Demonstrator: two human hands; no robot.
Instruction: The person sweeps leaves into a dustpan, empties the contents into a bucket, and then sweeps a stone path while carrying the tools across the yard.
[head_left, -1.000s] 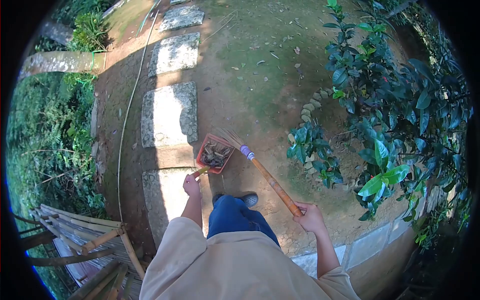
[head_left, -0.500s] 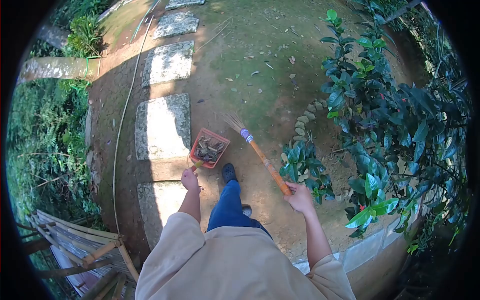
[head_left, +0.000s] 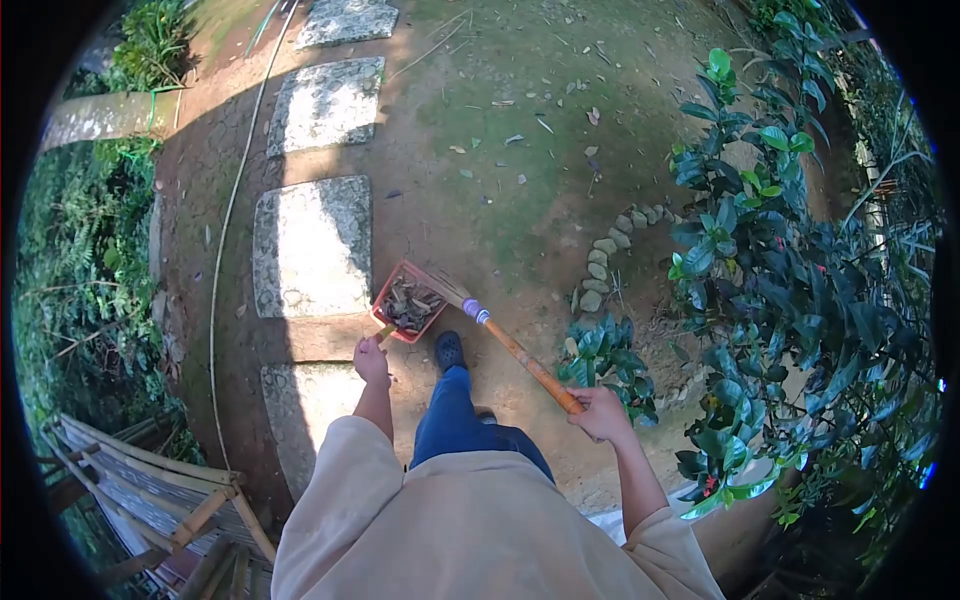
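As the head view shows, the left hand [head_left: 372,362] is closed around the short handle [head_left: 386,331] of a red pan [head_left: 432,320] holding dry leaves [head_left: 408,303], just beside a stone slab [head_left: 312,250]. The right hand [head_left: 603,414] wraps the broom [head_left: 535,370], its bristles [head_left: 450,289] at the pan's rim.

Brown, green-patched earthen ground [head_left: 420,200] with rectangular grey stone slabs [head_left: 312,245], small rounded grey stones [head_left: 597,271], scattered dry leaves [head_left: 593,117].
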